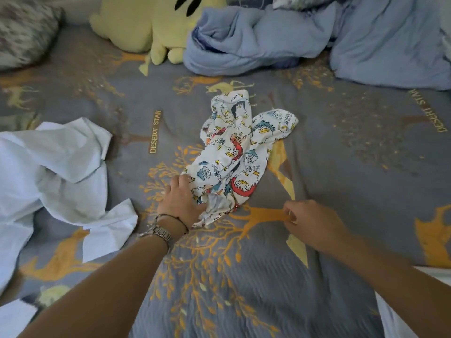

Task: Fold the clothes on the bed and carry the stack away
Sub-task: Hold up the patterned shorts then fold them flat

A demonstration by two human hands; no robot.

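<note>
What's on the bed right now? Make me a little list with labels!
bed cover: grey sheet with orange trees
middle: cartoon-print garment, crumpled, unfolded
left side: pale blue shirt, crumpled
far side: yellow plush toy, blue blanket, patterned pillow
left hand: grips the cartoon garment's near edge
right hand: fingers curled, beside the garment, apart from it
folded stack: none in view

Pretty clearly home bedroom. Whole frame filled by bed with grey-blue sheet printed with orange trees, deer, "DESERT STAR" lettering [244, 276]. Pale yellow plush toy [156, 28] top centre, crumpled light blue quilt [305, 37] upper right, grey mottled pillow [24, 32] upper left corner. Loose laundry too: rumpled pale blue shirt [56, 172] at left edge, white cartoon-print garment [239, 152] mid-frame.
</note>
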